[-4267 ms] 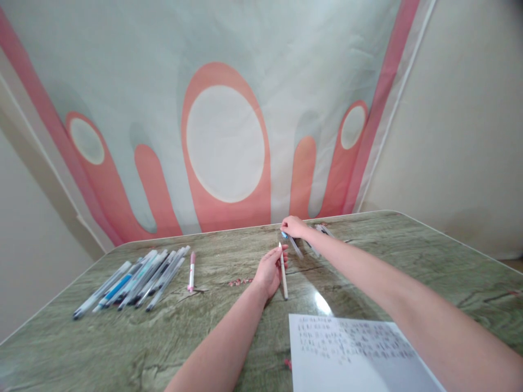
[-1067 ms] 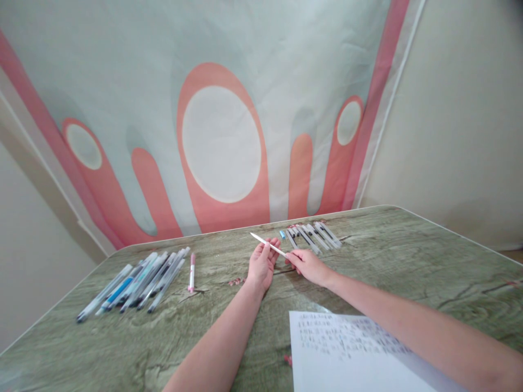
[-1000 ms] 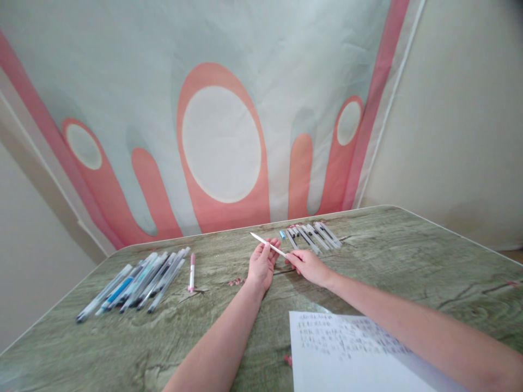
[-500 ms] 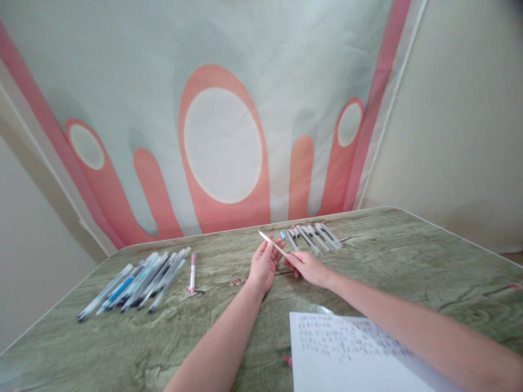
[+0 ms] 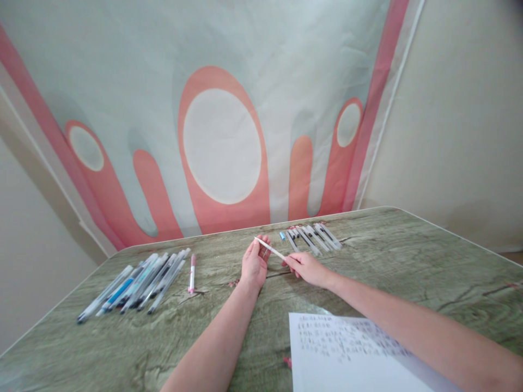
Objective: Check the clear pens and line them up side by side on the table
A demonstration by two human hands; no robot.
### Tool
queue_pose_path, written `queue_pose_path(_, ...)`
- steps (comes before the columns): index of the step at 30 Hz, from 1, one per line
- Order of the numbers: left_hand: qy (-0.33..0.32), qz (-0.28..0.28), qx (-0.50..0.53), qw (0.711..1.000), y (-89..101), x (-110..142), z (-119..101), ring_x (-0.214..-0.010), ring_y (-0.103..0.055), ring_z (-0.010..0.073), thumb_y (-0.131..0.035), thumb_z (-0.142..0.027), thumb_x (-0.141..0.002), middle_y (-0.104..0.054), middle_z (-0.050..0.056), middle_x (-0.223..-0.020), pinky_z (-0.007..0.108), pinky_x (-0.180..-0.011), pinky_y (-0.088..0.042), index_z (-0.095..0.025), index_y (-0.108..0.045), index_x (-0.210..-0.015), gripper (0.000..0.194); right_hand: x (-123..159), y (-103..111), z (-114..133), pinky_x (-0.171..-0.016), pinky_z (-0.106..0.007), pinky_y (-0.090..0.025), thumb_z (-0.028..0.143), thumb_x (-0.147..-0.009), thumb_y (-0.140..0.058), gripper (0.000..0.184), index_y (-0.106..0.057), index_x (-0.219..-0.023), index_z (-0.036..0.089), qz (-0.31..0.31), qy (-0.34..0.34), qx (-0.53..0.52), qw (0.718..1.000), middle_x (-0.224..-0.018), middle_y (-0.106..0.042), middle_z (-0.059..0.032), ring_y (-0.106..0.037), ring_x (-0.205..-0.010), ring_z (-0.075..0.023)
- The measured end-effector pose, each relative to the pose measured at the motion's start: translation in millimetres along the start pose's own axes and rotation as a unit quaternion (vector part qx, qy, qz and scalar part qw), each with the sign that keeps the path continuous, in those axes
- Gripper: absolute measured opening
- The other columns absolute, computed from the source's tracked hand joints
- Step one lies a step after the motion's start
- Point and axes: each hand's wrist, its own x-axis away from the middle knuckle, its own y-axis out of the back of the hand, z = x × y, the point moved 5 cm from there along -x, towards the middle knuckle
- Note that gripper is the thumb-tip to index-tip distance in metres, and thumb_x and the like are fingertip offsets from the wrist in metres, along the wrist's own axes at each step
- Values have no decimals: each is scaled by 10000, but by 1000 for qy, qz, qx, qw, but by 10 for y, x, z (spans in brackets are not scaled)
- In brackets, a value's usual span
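A slim white pen (image 5: 270, 249) is held slantwise above the table between my two hands. My left hand (image 5: 254, 264) has its thumb against the upper left end, with the other fingers stretched behind the shaft. The lower right end sits in the closed fingers of my right hand (image 5: 306, 268), which hide that end. Just beyond them a small blue cap (image 5: 281, 236) lies on the table. Beside it is a row of clear and black pens (image 5: 312, 239).
At the left lies a bundle of pens (image 5: 139, 283), and near it a pink-and-white marker (image 5: 192, 275). A written sheet of paper (image 5: 339, 370) rests at the front under my right forearm. Behind the wood-patterned table (image 5: 408, 261) hangs a printed cloth (image 5: 223, 147).
My left hand has shifted slightly left and toward me along the pen, and its thumb is now nearer the pointed end. The pen lies a little flatter. My right hand has barely moved.
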Motion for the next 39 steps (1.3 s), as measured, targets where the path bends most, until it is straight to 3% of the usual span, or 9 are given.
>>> queue_pose_path(7, -10, -34, 14, 999, 20, -4, -7, -852, -617, 137, -549, -174, -772, -657, 82, -891, 260, -816, -458, -133, -614, -855, 113, 7, 20, 8, -453, -187, -338, 426, -782, -471, 306, -546, -660, 155, -28, 19, 15, 999, -473, -487, 42, -456, -437, -82)
queue_pose_path(15, -7, -33, 14, 999, 11, -3, -2, -847, -618, 132, -570, -183, -759, -661, 78, -880, 250, -809, -464, -136, -621, -851, 116, 0, -2, 8, -397, -179, -320, 424, -851, -321, 398, -598, -812, 141, 11, -9, -25, 1000, -539, -507, 27, -434, -389, -67)
queue_pose_path(23, -8, -22, 9, 1000, -1, 6, 0, -830, -620, 128, -583, -187, -748, -660, 77, -882, 249, -807, -464, -130, -623, -844, 119, -7, -15, -30, -436, -181, -367, 409, -751, -524, 243, -500, -764, 168, -17, 1, -44, 999, -587, -541, 33, -474, -443, -74)
queue_pose_path(29, -6, -15, 8, 1000, 10, -2, 7, -833, -617, 125, -586, -193, -747, -661, 72, -873, 243, -799, -463, -137, -620, -855, 127, 1, 2, 5, -395, -178, -309, 438, -844, -338, 361, -562, -794, 159, -3, -6, -12, 1000, -572, -518, 25, -424, -408, -65)
queue_pose_path(34, -5, -12, -4, 1000, -1, 2, 8, -805, -618, 117, -598, -192, -736, -660, 72, -849, 231, -787, -459, -129, -622, -840, 124, -3, -13, -40, -426, -187, -339, 407, -777, -488, 235, -502, -759, 174, -19, 11, -3, 1000, -563, -497, 43, -457, -445, -76)
queue_pose_path(39, -7, -10, -5, 1000, -3, -4, 11, -758, -616, 99, -597, -195, -736, -656, 63, -810, 220, -765, -460, -127, -615, -827, 115, -13, -13, -55, -421, -195, -335, 413, -757, -515, 277, -454, -894, 180, -25, 3, -46, 999, -619, -517, 45, -440, -434, -75)
